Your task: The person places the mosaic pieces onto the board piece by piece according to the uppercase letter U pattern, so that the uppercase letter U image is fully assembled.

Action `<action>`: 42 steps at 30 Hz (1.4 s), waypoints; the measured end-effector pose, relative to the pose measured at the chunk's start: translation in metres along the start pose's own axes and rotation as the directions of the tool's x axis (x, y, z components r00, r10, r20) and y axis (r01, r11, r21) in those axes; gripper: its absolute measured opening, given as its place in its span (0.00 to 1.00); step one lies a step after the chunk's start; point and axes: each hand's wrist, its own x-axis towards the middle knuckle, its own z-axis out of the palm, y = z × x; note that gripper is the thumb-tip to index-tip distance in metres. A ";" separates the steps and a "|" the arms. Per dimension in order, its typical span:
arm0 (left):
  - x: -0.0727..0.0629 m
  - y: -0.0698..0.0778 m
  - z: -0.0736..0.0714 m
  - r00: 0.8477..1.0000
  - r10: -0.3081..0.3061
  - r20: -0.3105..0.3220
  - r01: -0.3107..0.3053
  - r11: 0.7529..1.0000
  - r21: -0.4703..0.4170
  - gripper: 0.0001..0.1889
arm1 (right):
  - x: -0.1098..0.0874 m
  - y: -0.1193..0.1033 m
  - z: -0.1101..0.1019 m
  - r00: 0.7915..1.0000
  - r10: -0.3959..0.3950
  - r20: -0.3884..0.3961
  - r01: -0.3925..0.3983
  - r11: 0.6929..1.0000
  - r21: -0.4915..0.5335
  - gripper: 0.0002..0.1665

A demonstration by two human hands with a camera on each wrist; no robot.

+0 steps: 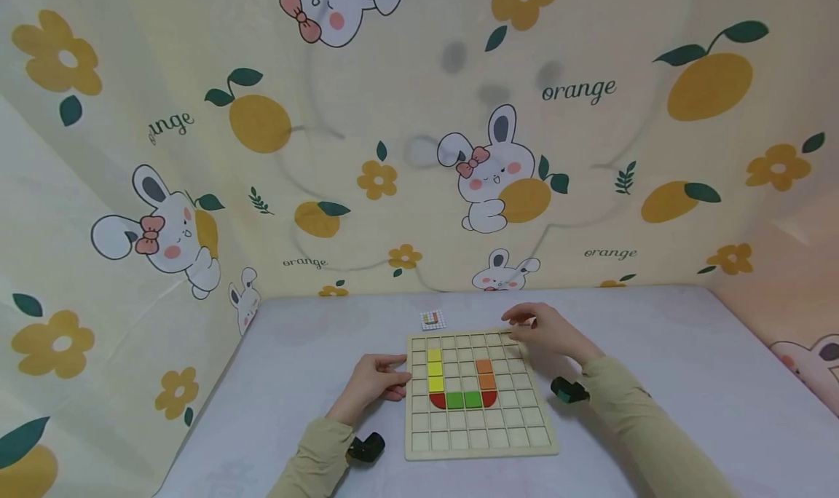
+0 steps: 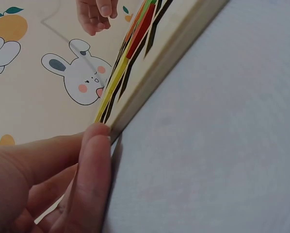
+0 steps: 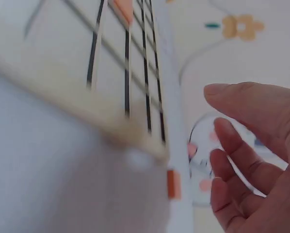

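A pale wooden grid board (image 1: 485,440) lies on the table. On it, yellow squares (image 1: 435,369), green squares (image 1: 463,400), orange squares (image 1: 485,374) and rounded red pieces (image 1: 438,400) form a U. My left hand (image 1: 370,381) pinches the board's left edge; in the left wrist view its fingertips (image 2: 97,130) meet at that edge. My right hand (image 1: 547,330) hovers at the far right corner, fingers loosely bent and apart, holding nothing. An orange block (image 3: 173,183) stands just past the board, near these fingers in the right wrist view; the hand hides it in the head view.
A small card (image 1: 432,319) with a coloured grid pattern lies behind the board. White cloth covers the table (image 1: 314,338). A printed curtain (image 1: 406,134) with rabbits and oranges hangs behind and at both sides. Black wrist devices (image 1: 367,448) sit at both sleeves.
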 end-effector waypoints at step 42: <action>-0.001 0.002 0.000 1.000 0.000 -0.015 0.000 1.000 0.006 0.26 | 0.003 0.042 -0.001 0.952 0.298 -0.077 -0.295 0.955 0.040 0.18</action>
